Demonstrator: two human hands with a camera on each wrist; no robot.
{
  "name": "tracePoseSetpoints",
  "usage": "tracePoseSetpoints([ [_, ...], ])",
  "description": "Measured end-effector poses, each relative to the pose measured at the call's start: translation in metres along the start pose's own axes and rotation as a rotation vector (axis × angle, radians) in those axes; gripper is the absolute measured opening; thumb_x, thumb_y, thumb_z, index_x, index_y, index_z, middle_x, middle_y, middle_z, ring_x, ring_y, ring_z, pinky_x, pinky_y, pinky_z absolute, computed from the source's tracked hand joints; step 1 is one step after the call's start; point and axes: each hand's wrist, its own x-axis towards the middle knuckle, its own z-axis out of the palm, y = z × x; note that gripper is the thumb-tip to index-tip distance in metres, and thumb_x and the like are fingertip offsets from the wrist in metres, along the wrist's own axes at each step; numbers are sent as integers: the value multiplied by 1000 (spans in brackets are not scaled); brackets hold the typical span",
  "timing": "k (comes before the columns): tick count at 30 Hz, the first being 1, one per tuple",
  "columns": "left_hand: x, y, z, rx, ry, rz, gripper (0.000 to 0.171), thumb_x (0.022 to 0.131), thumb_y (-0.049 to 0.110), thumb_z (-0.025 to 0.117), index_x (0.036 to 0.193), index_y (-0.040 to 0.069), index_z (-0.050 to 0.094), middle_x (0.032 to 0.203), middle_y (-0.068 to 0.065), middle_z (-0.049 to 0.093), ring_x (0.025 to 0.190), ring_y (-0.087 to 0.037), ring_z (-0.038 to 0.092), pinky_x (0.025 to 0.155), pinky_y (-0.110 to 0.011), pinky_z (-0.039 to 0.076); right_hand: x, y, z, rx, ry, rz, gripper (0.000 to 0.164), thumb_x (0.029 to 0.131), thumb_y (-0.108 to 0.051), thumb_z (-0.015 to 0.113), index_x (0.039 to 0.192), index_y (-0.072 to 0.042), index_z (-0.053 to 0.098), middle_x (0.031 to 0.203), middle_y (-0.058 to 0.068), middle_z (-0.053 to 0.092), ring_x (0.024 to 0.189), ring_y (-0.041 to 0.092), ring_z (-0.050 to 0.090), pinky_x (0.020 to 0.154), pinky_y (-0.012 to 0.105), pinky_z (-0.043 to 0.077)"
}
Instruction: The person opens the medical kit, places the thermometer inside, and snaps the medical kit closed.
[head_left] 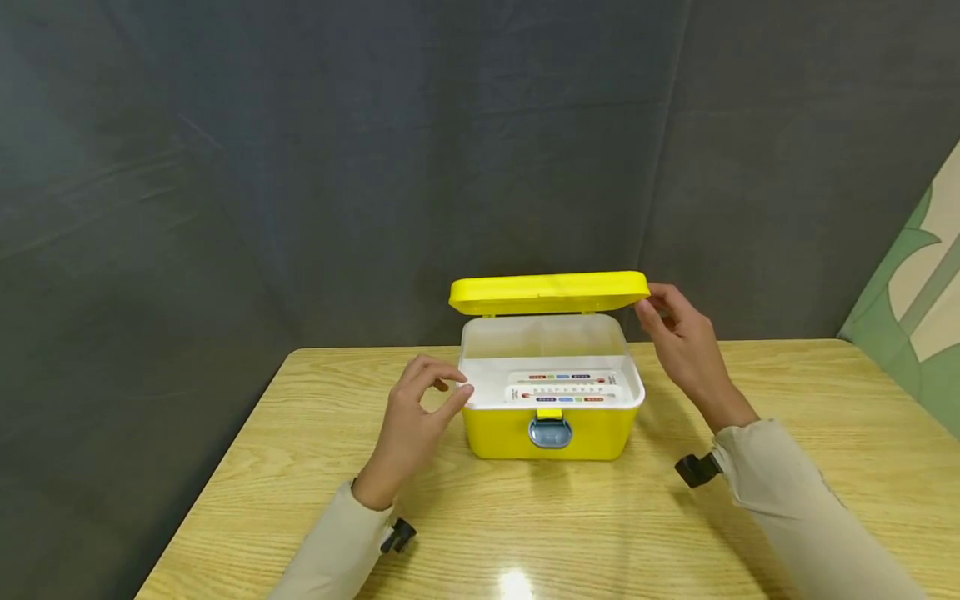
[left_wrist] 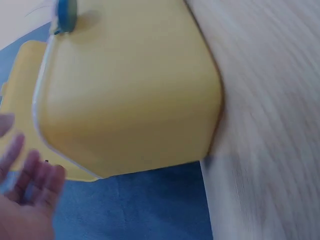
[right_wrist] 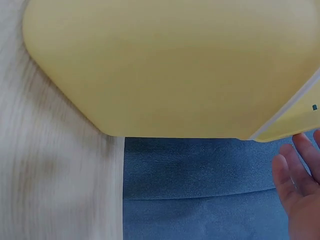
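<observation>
A yellow box point(head_left: 487, 437) with a white inside stands on the table, its yellow lid point(head_left: 547, 292) raised on hinges at the back. Two white thermometers point(head_left: 551, 392) with printed scales and coloured labels lie side by side inside. At the lid's right corner, my right hand point(head_left: 686, 342) pinches the edge between thumb and fingers; its fingertips meet the lid's rim in the right wrist view. My left hand point(head_left: 416, 417) is by the box's left rim, fingers loosely bent. Whether it touches the rim I cannot tell. A blue-grey latch point(head_left: 551, 432) hangs at the front.
The wooden table point(head_left: 337, 467) extends on both sides of the box and in front of it. Behind its back edge hangs a dark grey cloth point(head_left: 450, 150). A wall with a green leaf pattern point(head_left: 915, 317) shows at the far right.
</observation>
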Motion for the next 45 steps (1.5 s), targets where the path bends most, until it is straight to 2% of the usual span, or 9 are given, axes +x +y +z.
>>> tracePoseSetpoints([
  [3,2,3,-4,-62,15,-157,21,94,21,70,110,9,67,111,-6,63,103,-19,61,93,-35,54,-2,1,-1,26,-20,-12,43,106,-35,46,143,-12,49,135,15,62,99,-16,51,83,4,42],
  [6,3,3,-5,-110,41,-213,28,95,20,69,120,9,64,118,-10,63,110,-22,61,98,-40,53,-5,2,-3,42,-39,-38,43,107,-33,45,144,-12,48,137,16,60,99,-17,51,83,6,43],
  [11,3,1,-5,-135,65,-195,33,95,18,69,126,8,64,124,-10,64,116,-25,61,99,-41,53,-9,4,-5,52,-45,-63,42,107,-31,45,144,-12,49,135,17,61,98,-17,53,83,4,44],
  [19,4,2,-5,-178,66,-158,37,93,12,69,129,3,64,127,-12,64,118,-26,61,99,-41,53,-17,3,-6,22,-43,-23,44,105,-31,50,145,-12,51,131,18,62,91,-9,53,79,6,41],
  [23,4,5,-6,-186,86,-123,37,93,9,69,129,2,63,127,-11,64,118,-26,61,98,-34,54,-21,5,-6,18,-42,-45,42,104,-26,53,144,-12,52,132,16,61,93,-7,52,79,8,41],
  [26,4,6,-6,-190,90,-102,37,92,7,69,129,3,63,127,-12,64,118,-26,61,97,-32,54,-23,8,-7,30,-43,-92,41,103,-21,55,143,-13,54,134,7,61,99,-9,52,81,7,42],
  [33,4,6,-5,-182,90,-91,39,92,6,69,130,8,63,127,-11,64,118,-27,61,97,-39,54,-29,15,-9,76,-71,-191,44,100,-12,59,143,-14,54,129,-35,51,113,-13,49,87,4,41],
  [40,3,6,-3,-173,101,-107,38,91,8,71,128,9,64,124,-9,66,115,-24,63,96,-45,54,-33,19,-9,73,-87,-228,48,96,-6,63,143,-14,55,130,-31,51,115,-13,49,90,3,41],
  [45,3,5,-1,-173,109,-111,35,91,10,72,125,10,66,123,-7,67,114,-21,63,95,-41,55,-38,20,-8,58,-63,-264,49,94,-4,65,141,-12,56,130,-29,52,117,-12,49,89,2,41],
])
